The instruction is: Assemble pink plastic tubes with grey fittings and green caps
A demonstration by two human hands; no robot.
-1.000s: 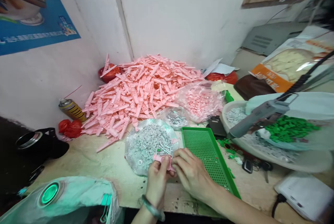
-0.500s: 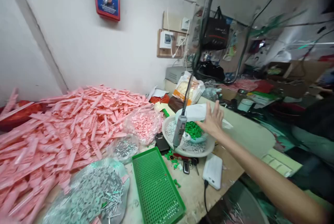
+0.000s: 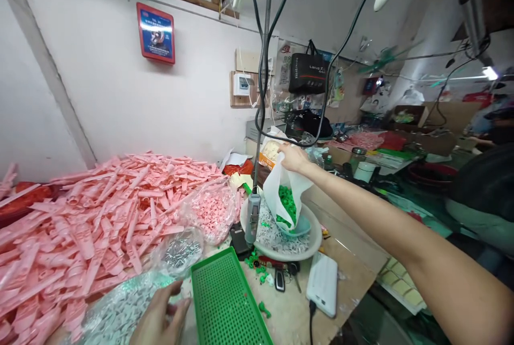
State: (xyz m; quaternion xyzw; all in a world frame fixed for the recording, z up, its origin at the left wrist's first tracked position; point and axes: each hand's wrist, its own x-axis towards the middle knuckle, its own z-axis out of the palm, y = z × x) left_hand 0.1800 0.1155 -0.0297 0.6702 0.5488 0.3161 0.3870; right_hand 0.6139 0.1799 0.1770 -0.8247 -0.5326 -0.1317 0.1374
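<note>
My right hand [image 3: 294, 157] reaches far forward and is closed on the top edge of a white plastic bag [image 3: 281, 195] with green plastic parts [image 3: 287, 203] inside. The bag hangs lifted over a round white basin [image 3: 305, 246]. My left hand [image 3: 158, 318] rests low at the bottom, fingers loosely spread, beside a clear bag of grey parts [image 3: 120, 307] and the left edge of a green perforated tray [image 3: 225, 302].
A big heap of pink plastic strips [image 3: 96, 222] fills the left side. Clear bags of pink pieces [image 3: 211, 208] and metal bits [image 3: 180, 251] lie near it. A hanging power tool [image 3: 252, 216], keys [image 3: 287, 272], a white power bank [image 3: 323, 283] and loose green parts sit by the basin.
The view swung right and up from the bench. My right hand left the pink piece, reached to the basin and now lifts the white bag. My left hand dropped beside the tray.
</note>
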